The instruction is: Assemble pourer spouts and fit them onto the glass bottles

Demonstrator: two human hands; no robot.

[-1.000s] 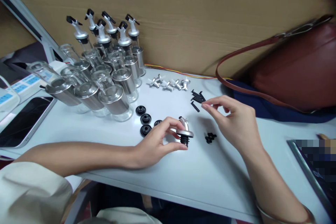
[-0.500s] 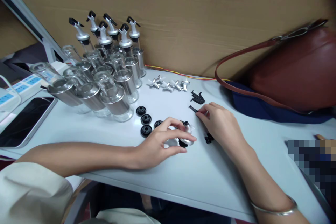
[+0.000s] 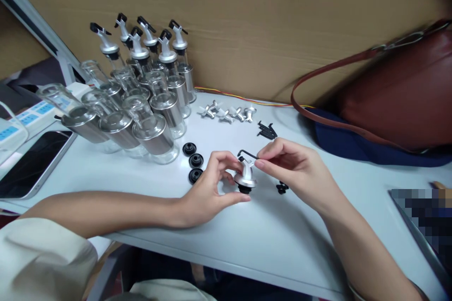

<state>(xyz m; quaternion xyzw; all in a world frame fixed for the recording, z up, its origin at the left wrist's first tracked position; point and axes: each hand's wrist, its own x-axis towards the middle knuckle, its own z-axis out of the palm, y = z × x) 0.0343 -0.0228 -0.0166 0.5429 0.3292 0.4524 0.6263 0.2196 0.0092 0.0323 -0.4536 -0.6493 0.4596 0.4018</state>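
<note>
My left hand [image 3: 215,181] holds a silver pour spout [image 3: 245,176] with a black stopper base, upright just over the table. Pinched between the thumb and fingers of my right hand [image 3: 286,162] is a thin black lever [image 3: 248,154], its hooked end right above the spout's tip. Whether the two touch, I cannot tell. Small black plugs [image 3: 281,188] lie below my right hand, and a pile of black levers [image 3: 267,130] is beyond it. Black ribbed stoppers [image 3: 196,160] sit left of my left hand. Several silver spout tops [image 3: 226,114] lie farther back.
Glass bottles with steel sleeves [image 3: 153,134] crowd the left, several topped with pour spouts [image 3: 167,49]. A phone [image 3: 33,164] and a power strip [image 3: 42,108] are at far left. A brown bag [image 3: 399,89] on dark blue cloth [image 3: 353,146] stands at right, before a cardboard wall [image 3: 247,23].
My right hand has lifted the black lever off the table and brought it left to the spout. My left hand has turned the spout upright and its fingers have curled in around it.
</note>
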